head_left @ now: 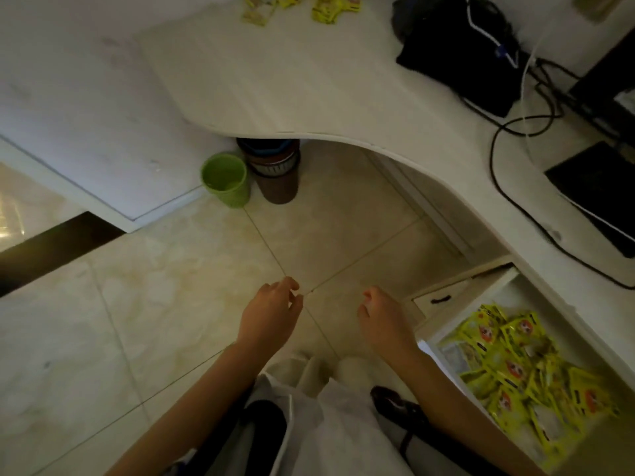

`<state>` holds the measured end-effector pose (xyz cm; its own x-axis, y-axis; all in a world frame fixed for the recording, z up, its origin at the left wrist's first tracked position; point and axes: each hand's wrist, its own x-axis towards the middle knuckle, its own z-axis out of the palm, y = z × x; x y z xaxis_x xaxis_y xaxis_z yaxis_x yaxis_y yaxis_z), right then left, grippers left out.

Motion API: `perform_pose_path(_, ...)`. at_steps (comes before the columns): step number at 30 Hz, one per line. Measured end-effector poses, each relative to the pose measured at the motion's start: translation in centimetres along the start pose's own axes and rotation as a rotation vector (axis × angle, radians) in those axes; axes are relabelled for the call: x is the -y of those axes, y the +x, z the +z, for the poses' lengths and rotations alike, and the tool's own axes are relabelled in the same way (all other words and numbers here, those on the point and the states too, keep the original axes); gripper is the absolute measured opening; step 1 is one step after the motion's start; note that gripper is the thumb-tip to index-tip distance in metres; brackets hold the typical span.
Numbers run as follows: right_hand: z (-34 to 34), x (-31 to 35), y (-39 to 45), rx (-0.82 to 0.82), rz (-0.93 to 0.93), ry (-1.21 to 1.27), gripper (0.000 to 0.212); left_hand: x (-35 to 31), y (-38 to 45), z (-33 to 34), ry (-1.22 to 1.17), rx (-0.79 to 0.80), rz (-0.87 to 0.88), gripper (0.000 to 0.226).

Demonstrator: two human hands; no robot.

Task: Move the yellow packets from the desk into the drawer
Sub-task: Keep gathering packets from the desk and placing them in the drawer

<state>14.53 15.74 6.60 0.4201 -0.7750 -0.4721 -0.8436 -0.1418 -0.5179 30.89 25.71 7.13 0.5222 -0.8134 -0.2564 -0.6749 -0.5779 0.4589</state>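
Note:
Several yellow packets [323,6] lie at the far edge of the white curved desk [309,97], at the top of the view. The open drawer [443,329] at the lower right holds a heap of yellow packets [519,369]. My left hand [271,314] hangs over the floor, fingers loosely curled, holding nothing. My right hand [385,321] hovers just left of the drawer, fingers also loosely curled and empty. Both hands are far from the packets on the desk.
A green bin [225,180] and a brown bin [275,173] stand on the tiled floor under the desk edge. A black bag [457,53], cables [515,187] and a dark device [598,194] lie on the desk's right side. A smaller drawer front [439,298] sits beside the open drawer.

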Motion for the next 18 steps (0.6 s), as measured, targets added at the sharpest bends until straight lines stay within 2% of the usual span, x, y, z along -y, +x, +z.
perform_pose_path(8, 0.2, 7.5, 5.8, -0.002, -0.12, -0.061, 0.035, 4.4, 5.7, -4.0, -0.004, -0.057, -0.084, 0.027)
perform_pose_path(18, -4.2, 13.7, 18.0, -0.022, -0.19, -0.119, 0.038, 4.5, 18.4, -8.6, 0.013, -0.168, -0.13, 0.026)
